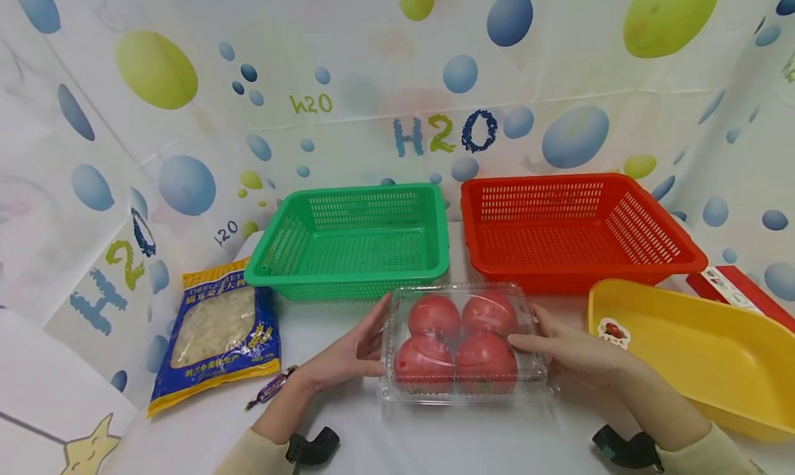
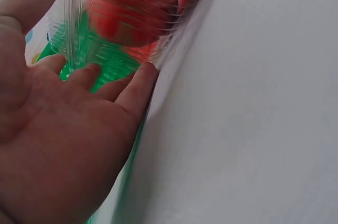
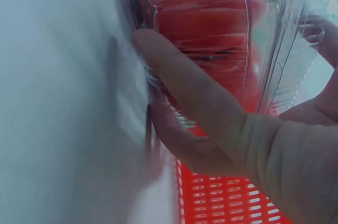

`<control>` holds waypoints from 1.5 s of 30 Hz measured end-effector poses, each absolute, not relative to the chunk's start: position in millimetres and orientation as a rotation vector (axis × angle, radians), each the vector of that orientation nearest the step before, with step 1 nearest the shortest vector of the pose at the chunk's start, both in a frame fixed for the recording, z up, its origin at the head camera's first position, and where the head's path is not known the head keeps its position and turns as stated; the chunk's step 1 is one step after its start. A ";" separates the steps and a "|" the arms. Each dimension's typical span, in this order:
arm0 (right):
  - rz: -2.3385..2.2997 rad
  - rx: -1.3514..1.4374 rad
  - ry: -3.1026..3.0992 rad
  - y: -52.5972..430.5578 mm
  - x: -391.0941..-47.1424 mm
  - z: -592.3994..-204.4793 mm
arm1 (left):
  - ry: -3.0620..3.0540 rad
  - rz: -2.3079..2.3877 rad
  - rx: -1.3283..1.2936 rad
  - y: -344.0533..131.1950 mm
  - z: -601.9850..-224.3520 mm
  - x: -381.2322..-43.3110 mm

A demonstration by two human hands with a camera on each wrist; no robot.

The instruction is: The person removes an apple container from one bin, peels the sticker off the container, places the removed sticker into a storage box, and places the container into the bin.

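Observation:
A clear plastic clamshell box (image 1: pixel 459 398) with several red tomatoes (image 1: pixel 433 316) lies in the middle of the table, between both hands. My left hand (image 1: pixel 344 354) is at its left side, with spread fingers reaching to the wall; in the left wrist view the palm stays apart from the box. My right hand (image 1: pixel 574 344) holds the right side, thumb (image 1: pixel 528 342) over the lid's edge. The right wrist view shows that hand's fingers (image 3: pixel 185 78) along the lower wall of the box. Some fingertips are hidden behind the box in the head view.
Behind the box stand a green basket (image 1: pixel 348 285) and a red basket (image 1: pixel 559 282). To the right is a yellow tub (image 1: pixel 695 323), with a red box (image 1: pixel 745 295) behind it. A blue pasta bag (image 1: pixel 214 330) and a purple-wrapped candy (image 1: pixel 271 388) lie on the left.

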State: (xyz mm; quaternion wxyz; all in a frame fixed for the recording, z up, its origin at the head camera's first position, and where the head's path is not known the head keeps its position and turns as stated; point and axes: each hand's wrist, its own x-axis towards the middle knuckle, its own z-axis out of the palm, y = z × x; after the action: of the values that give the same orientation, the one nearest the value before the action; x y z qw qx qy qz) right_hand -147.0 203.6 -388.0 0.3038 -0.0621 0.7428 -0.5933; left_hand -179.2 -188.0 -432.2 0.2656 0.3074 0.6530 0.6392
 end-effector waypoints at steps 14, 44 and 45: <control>-1.469 -0.175 1.996 216.5 -142.4 -376.8 | 1.790 1.765 0.820 -181.7 -425.8 -175.3; -1.684 -0.246 2.003 221.9 -128.4 -345.8 | 1.763 1.899 0.815 -172.4 -385.1 -157.1; -1.720 -0.241 2.002 220.1 -128.8 -345.2 | 1.767 1.908 0.818 -171.7 -382.4 -157.0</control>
State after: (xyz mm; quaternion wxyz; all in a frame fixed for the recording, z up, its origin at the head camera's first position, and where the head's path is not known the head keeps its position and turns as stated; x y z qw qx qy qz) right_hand -128.8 220.1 -345.2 0.2430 -0.0881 0.7327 -0.6295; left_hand -157.0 -171.7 -382.4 0.2061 0.2936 0.6343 0.6849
